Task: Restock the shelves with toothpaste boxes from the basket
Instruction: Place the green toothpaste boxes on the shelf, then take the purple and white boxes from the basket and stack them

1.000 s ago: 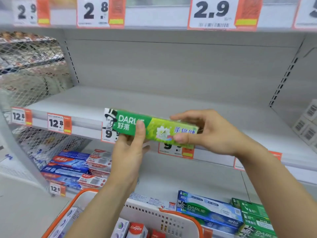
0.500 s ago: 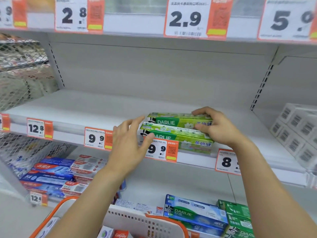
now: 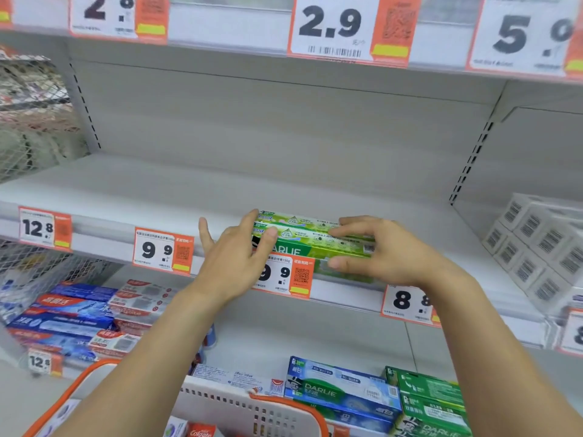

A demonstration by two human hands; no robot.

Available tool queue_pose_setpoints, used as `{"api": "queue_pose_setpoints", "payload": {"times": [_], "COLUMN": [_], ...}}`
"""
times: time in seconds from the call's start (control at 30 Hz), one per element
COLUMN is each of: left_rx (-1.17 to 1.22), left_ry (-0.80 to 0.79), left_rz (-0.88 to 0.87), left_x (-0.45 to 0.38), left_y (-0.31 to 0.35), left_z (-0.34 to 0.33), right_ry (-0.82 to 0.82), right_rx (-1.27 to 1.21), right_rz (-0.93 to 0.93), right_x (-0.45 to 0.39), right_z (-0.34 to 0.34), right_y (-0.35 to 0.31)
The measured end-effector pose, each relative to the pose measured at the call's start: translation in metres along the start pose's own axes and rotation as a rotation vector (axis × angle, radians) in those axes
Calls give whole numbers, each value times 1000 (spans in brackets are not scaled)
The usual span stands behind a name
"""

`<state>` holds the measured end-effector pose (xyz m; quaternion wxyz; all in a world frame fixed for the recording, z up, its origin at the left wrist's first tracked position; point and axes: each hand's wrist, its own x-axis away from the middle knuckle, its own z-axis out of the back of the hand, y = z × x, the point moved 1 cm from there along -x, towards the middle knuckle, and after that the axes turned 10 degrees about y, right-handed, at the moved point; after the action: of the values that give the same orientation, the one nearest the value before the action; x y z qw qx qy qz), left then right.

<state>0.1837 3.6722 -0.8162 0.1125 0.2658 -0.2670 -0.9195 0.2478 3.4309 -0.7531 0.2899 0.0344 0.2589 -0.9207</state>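
Left hand [image 3: 235,258]: fingers straight, spread wide, tips touching the left end of the green boxes [image 3: 310,239]. Boxes lie stacked at the shelf [image 3: 126,197] front edge, between both hands. Right hand [image 3: 383,252]: fingers loosely bent over their right end, thumb below. Basket [image 3: 246,408] beneath the forearms.

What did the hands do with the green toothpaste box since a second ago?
The green Darlie box went from the air onto the shelf, stacked with other green boxes. The left hand let go and now touches its end with straight fingers. The right hand stayed on the stack. The basket stayed below.
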Motion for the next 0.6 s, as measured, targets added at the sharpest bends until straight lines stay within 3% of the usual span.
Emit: {"api": "queue_pose_setpoints", "payload": {"times": [0.23,0.33,0.4,0.47,0.53,0.6], "left_rx": [-119,-107,-33,62,89,30], "left_ry": [-53,117,301,384,316,157], "left_rz": [-115,-183,-283,-318,-283,-235], "left_x": [2,8,18,35,54,78], "left_y": [-10,-7,-5,-7,-16,-33], "left_z": [4,15,27,40,48,50], "right_ry": [39,105,235,383,414,275], "right_rx": [161,203,180,75,-72,-244], "right_rz": [43,93,179,281,390,413], "right_x": [2,3,5,11,18,27], "right_z": [-9,-11,-15,-27,-50,-85], "right_y": [-6,-14,-25,-44,-67,-87]}}
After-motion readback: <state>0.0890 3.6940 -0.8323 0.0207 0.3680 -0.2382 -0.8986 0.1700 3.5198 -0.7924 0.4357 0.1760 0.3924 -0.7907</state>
